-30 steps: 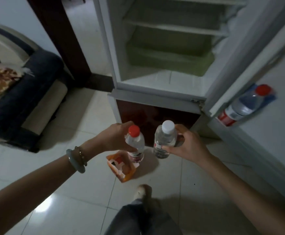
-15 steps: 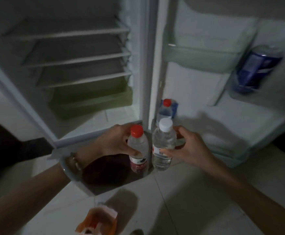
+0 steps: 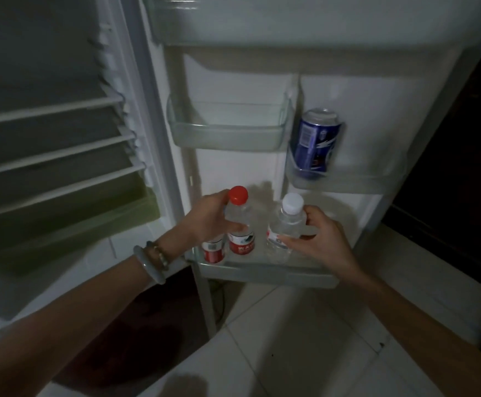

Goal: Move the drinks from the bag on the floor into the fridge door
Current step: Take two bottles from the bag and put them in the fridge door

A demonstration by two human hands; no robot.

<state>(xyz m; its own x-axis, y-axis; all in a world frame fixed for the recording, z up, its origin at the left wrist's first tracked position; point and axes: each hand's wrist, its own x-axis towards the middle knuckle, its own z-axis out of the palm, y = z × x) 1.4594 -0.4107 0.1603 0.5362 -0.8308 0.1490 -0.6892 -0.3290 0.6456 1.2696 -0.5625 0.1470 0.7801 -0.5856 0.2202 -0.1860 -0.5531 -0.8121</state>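
Nearest, pale floor tiles (image 3: 305,339) and two bare forearms reaching in, bangle (image 3: 150,266) on the left wrist. Left hand (image 3: 205,222) wrapped round a red-capped bottle (image 3: 239,222), right hand (image 3: 322,242) wrapped round a white-capped bottle (image 3: 285,227), both upright over the bottom door shelf (image 3: 268,272), beside another red-labelled bottle (image 3: 213,249) standing at its left end. Farther up the fridge door (image 3: 362,96), a blue can (image 3: 316,143) in the small right-hand bin, a clear bin (image 3: 228,136) to its left.
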